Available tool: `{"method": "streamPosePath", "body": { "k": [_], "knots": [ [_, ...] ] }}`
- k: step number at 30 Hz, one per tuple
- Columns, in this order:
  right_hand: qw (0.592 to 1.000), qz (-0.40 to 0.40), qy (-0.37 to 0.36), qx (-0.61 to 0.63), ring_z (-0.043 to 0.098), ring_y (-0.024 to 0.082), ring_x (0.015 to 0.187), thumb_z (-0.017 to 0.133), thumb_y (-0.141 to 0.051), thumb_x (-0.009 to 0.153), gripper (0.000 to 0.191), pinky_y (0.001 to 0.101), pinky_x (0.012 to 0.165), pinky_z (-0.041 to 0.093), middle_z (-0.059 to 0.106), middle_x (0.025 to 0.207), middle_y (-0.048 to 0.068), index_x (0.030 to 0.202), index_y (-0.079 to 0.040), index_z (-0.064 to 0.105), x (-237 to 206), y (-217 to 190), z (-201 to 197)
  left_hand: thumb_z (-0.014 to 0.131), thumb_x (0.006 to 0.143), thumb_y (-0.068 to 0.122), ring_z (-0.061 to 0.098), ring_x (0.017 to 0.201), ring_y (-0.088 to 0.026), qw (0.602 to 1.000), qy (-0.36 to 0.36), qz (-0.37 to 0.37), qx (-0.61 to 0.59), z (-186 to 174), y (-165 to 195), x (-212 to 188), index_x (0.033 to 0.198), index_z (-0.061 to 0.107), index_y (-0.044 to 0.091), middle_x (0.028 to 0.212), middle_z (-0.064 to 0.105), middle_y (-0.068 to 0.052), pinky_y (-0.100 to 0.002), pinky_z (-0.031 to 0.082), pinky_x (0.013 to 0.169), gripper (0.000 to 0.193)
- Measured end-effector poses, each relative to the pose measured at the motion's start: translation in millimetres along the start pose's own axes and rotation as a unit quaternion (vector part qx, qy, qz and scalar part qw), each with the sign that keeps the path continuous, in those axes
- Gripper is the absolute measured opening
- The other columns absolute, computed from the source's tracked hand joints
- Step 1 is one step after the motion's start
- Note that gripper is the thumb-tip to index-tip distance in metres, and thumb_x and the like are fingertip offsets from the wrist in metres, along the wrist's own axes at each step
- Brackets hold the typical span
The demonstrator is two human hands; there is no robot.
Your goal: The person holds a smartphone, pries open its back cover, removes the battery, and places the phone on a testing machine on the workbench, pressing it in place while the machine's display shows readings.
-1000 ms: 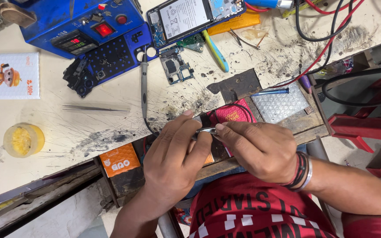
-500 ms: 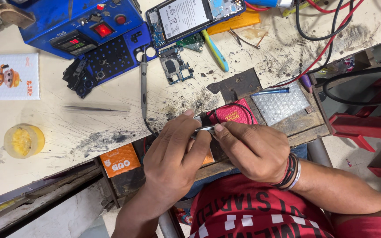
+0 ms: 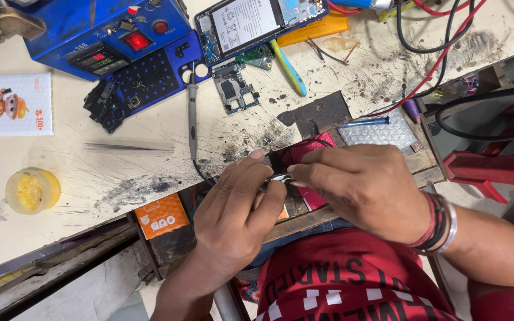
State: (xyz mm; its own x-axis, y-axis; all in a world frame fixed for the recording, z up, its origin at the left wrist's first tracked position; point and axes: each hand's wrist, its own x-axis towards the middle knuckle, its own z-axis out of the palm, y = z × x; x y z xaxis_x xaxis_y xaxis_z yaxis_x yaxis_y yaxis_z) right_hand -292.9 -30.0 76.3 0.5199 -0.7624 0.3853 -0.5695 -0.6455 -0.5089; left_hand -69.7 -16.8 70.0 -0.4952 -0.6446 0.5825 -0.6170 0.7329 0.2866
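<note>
Nearest the camera, above a red printed shirt (image 3: 352,279), the left hand (image 3: 236,211) and the right hand (image 3: 364,187) meet at the front edge of the scratched, pale table (image 3: 90,172). Both hands pinch a small shiny metal piece (image 3: 279,178) between their fingertips; what it is cannot be told. The right wrist wears red and silver bangles (image 3: 438,220). Just left of the hands lies an orange square packet (image 3: 160,217), and under the right hand a red round-patterned pouch (image 3: 310,151). Farther off rest thin steel tweezers (image 3: 127,147), a bare green circuit board (image 3: 236,92) and a round yellow tub (image 3: 31,190). At the far edge sit a blue repair station (image 3: 102,35) and an opened smartphone (image 3: 257,21).
</note>
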Motion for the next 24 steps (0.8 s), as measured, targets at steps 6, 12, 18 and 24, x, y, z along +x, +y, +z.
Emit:
{"method": "streamPosePath", "body": {
  "k": [6, 12, 18, 24],
  "knots": [
    [0.996, -0.052, -0.067, -0.039, 0.069, 0.023, 0.076, 0.071, -0.015, 0.073, 0.039, 0.0384, 0.064, 0.054, 0.072, 0.099, 0.005, 0.112, -0.009, 0.073, 9.8, 2.6, -15.3, 0.062, 0.103, 0.002, 0.073, 0.114, -0.033, 1.0, 0.0, 0.019, 0.004, 0.4, -0.3, 1.1, 0.104, 0.065, 0.002, 0.11, 0.063, -0.013, -0.044, 0.065, 0.099, 0.003],
    [0.986, -0.061, -0.129, -0.092, 0.068, 0.024, 0.07, 0.067, -0.018, 0.072, 0.039, 0.0402, 0.059, 0.054, 0.069, 0.092, 0.005, 0.11, -0.007, 0.071, 18.1, -11.3, -27.2, 0.059, 0.104, -0.001, 0.072, 0.114, -0.034, 1.0, -0.002, 0.027, 0.011, 1.0, -0.1, -0.9, 0.104, 0.065, 0.002, 0.111, 0.063, -0.014, -0.046, 0.064, 0.097, 0.007],
    [0.972, 0.051, -0.227, -0.04, 0.07, 0.032, 0.071, 0.067, -0.019, 0.08, 0.018, 0.0446, 0.054, 0.053, 0.065, 0.082, 0.007, 0.097, -0.012, 0.067, 32.0, -12.5, -34.0, 0.06, 0.106, 0.002, 0.072, 0.116, -0.034, 1.0, -0.004, 0.027, 0.016, 2.4, 0.4, -2.5, 0.106, 0.065, 0.005, 0.111, 0.064, -0.013, -0.046, 0.064, 0.097, 0.006],
    [0.974, 0.073, -0.214, 0.003, 0.068, 0.037, 0.065, 0.069, -0.019, 0.083, 0.014, 0.0462, 0.052, 0.052, 0.068, 0.08, 0.009, 0.093, -0.01, 0.066, 34.2, -11.5, -33.5, 0.058, 0.108, 0.003, 0.073, 0.116, -0.032, 0.999, -0.003, 0.025, 0.025, 3.6, 0.9, -4.1, 0.105, 0.064, 0.005, 0.11, 0.063, -0.012, -0.045, 0.065, 0.099, 0.007]
  ]
}}
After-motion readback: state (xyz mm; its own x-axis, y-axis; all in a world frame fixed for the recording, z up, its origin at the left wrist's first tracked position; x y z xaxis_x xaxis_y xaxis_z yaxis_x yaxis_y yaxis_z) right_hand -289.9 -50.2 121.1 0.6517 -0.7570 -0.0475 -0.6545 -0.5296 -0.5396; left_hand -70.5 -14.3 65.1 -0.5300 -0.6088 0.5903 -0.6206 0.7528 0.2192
